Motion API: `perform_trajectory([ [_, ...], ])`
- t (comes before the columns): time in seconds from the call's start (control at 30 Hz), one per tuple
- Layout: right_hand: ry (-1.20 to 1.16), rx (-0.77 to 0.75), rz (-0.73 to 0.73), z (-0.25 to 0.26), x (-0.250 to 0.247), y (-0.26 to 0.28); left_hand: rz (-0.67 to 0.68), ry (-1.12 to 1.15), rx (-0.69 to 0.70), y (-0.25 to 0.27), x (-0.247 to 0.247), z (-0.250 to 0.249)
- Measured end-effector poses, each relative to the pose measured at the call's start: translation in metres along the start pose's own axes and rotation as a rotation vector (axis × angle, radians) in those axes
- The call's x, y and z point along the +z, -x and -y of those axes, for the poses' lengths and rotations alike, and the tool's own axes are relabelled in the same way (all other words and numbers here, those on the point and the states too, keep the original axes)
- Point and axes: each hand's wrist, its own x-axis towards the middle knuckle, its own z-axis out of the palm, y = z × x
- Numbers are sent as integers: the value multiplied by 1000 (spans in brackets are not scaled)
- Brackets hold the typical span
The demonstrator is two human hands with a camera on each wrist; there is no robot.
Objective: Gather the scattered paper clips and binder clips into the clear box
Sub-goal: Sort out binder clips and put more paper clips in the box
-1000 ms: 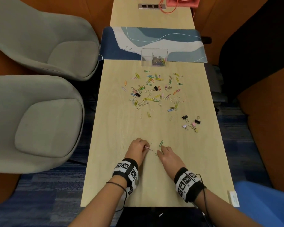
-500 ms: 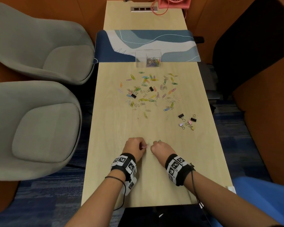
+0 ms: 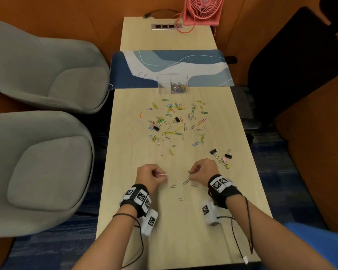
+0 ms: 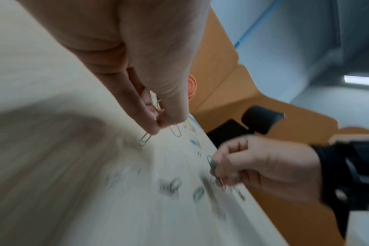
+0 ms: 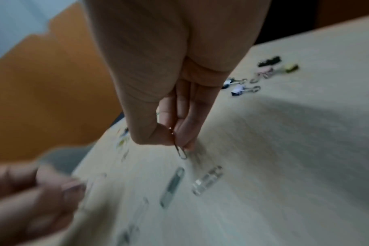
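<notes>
The clear box [image 3: 172, 83] stands far up the desk [image 3: 129, 201], straight ahead of both hands, already holding a small heap of coloured clips in its right compartment. The left hand [image 3: 150, 177] pinches silver paper clips [image 4: 145, 139]; the right hand [image 3: 203, 170] pinches a green one [image 4: 211, 162]. Loose clips [image 3: 173, 186] lie between the wrists, the main scatter [image 3: 176, 123] lies between hands and box, and binder clips [image 3: 221, 155] sit just beside the right hand.

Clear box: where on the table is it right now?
In the head view the clear box stands at the near edge of the blue mat, mid-table, just beyond the scattered clips and far from both hands.
</notes>
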Motion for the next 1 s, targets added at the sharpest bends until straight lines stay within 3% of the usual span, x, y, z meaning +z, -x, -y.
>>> perform_trajectory([
  [0.17,-513,128,-65,3,-40,-32,-71,129,15,-41,-26,-35],
  [0.27,-836,100,-127,27,-78,-67,-101,140,99,-85,-47,-74],
  [0.4,-1039,-13,-194,69,-146,-121,-138,117,208,-153,-75,-132],
  [0.63,-1104,-60,-284,103,-202,-216,-284,89,257,-273,-77,-183],
  [0.83,-1020,-70,-265,107,-201,-276,-215,15,263,-350,-53,-188],
  [1.0,-1018,-51,-289,110,-195,-309,-181,-14,268,-386,-35,-171],
])
